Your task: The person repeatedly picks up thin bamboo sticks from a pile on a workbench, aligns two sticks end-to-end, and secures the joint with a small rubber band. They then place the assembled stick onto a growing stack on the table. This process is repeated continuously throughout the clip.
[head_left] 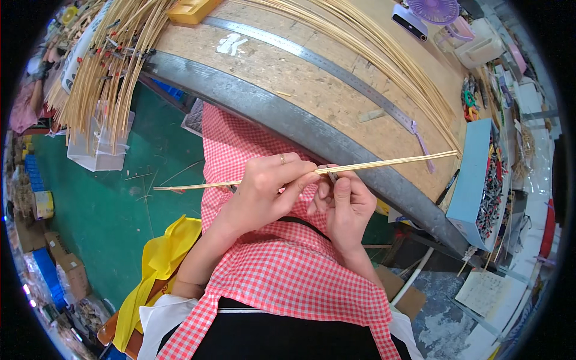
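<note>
A pair of thin pale bamboo strips [396,162] lies nearly level in front of my apron, its right end reaching over the workbench. My left hand [267,186] pinches the strips near their middle between thumb and fingers. Just right of it, my right hand [350,207] is closed, thumb on top, on a small dark piece [332,176] that touches the strips. Its exact kind is too small to tell. The fingers hide part of it.
The wooden workbench [336,96] with its metal edge bears a long steel ruler [312,57] and more bamboo strips [384,60]. A light-blue box [471,174] of small red and black parts stands right. Bundled strips [114,78] hang far left.
</note>
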